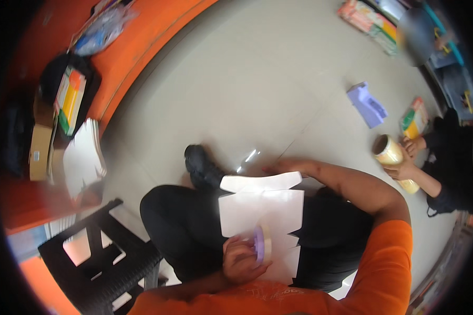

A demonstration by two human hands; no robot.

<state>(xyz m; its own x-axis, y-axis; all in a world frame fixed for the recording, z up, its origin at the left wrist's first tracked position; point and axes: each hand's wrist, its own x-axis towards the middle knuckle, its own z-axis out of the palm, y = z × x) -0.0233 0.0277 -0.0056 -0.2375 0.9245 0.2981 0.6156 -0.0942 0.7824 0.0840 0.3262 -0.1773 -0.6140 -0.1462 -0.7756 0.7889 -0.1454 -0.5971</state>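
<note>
Head view: we are holding a small purple tape roll [261, 243] in our left hand [242, 261], fingers clamped around it, pressing against the white cardboard sheet [260, 210] lying on our lap (long axis running away from us). Our right hand [281, 167] is reaching beyond the sheet's far edge; whether its fingers are apart, we cannot tell.

A flat white carton blank [261, 210] lies across the seated person's lap. On the orange counter at left sit a brown cardboard box [39, 152] and a green-and-orange packet [70, 98]. Colourful packs [370, 20] lie on the floor far right
</note>
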